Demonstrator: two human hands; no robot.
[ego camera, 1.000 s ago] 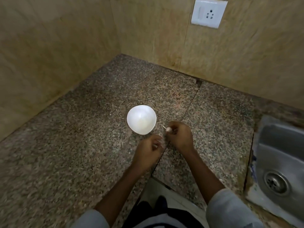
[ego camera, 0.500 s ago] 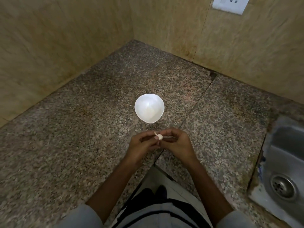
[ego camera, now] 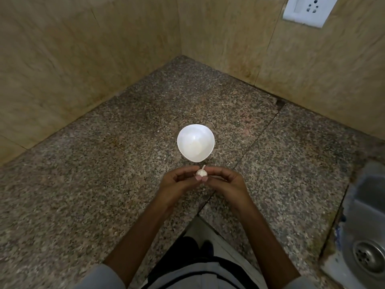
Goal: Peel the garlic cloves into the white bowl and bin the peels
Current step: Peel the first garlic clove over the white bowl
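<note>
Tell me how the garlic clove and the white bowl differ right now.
The garlic clove is held above the counter, pinched between the left hand and right hand; the white bowl sits on the granite counter, untouched. The clove is far smaller than the bowl. The clove is a rounded lump with a thin wisp sticking up; the bowl is a smooth open hollow. Both are whitish.

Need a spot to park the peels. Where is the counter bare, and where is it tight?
Bare counter lies between the left wall and the bowl, in the back corner behind the bowl, and between the seam and the sink. Tight: the gap between the bowl and the left hand and right hand, which pinch the garlic clove.
</note>
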